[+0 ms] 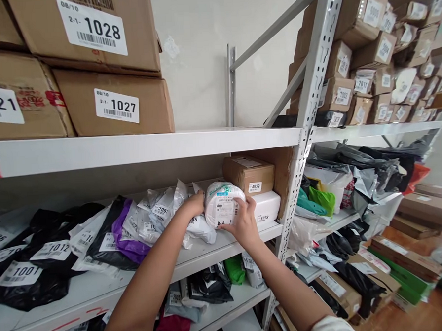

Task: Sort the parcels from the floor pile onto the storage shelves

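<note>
A rounded white package (222, 207) with a printed label sits on the middle shelf (211, 257), label facing outward. The grip of the right hand (245, 221) is closed on its right edge, thumb low, fingers higher. The left hand (196, 205) lies just beside its left edge, among white bags (164, 208); whether its grip is apart or together cannot be told. To the right, a brown carton (249, 174) marked 4039 rests on a white box (269, 205) marked 4038. Farther left lie a purple bag (136, 249) and black bags (52, 280).
</note>
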The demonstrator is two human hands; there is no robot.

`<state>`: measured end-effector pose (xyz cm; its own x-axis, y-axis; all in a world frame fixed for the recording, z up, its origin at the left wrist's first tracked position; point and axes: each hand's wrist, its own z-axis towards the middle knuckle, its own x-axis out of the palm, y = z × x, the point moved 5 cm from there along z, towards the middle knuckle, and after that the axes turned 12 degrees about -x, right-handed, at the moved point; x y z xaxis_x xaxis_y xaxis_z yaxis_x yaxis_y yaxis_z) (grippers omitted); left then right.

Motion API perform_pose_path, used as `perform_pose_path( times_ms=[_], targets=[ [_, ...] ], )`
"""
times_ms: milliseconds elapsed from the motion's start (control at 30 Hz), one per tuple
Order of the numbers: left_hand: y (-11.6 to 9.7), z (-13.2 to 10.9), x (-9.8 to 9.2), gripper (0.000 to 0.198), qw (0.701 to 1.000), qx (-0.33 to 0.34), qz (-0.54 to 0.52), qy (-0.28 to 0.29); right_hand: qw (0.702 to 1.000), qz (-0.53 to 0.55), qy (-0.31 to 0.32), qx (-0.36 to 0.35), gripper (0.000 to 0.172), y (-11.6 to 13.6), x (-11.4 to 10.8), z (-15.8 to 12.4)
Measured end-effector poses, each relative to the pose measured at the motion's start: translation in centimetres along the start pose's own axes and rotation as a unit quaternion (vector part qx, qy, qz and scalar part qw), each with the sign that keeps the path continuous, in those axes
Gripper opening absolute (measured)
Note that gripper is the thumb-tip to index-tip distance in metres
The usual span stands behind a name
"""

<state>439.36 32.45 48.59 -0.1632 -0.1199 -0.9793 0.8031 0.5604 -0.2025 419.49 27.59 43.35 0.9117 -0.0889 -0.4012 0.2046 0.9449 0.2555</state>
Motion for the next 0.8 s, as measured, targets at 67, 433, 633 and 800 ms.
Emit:
perform_pose_path(
  times_ms=[67, 433, 633, 800],
  targets=[
    [-0.1, 0.0, 0.0, 0.068, 1.0, 0.0, 0.004, 0.01, 1.0, 0.007, 0.013, -0.006, 0.119, -0.1, 0.4, 0.2],
    [-0.8, 0.2, 0.0, 0.1, 0.997, -0.047, 0.05, 0.047, 0.974, -0.159, 0.136, -0.084, 0.098, 1.3, -1.4, 0.4],
    [-1.3, -0.2, -1.1, 0.088, 0.997, -0.027, 0.059, 0.042, 0.962, -0.074, 0.205, -0.165, 0.089, 0.6, -0.8, 2.2],
    [-0.4, -1.1, -1.6, 0.066, 1.0, -0.001, 0.009, -0.025, 0.958, -0.042, 0.216, -0.183, 0.108, 0.3, -1.0, 2.4]
  ],
)
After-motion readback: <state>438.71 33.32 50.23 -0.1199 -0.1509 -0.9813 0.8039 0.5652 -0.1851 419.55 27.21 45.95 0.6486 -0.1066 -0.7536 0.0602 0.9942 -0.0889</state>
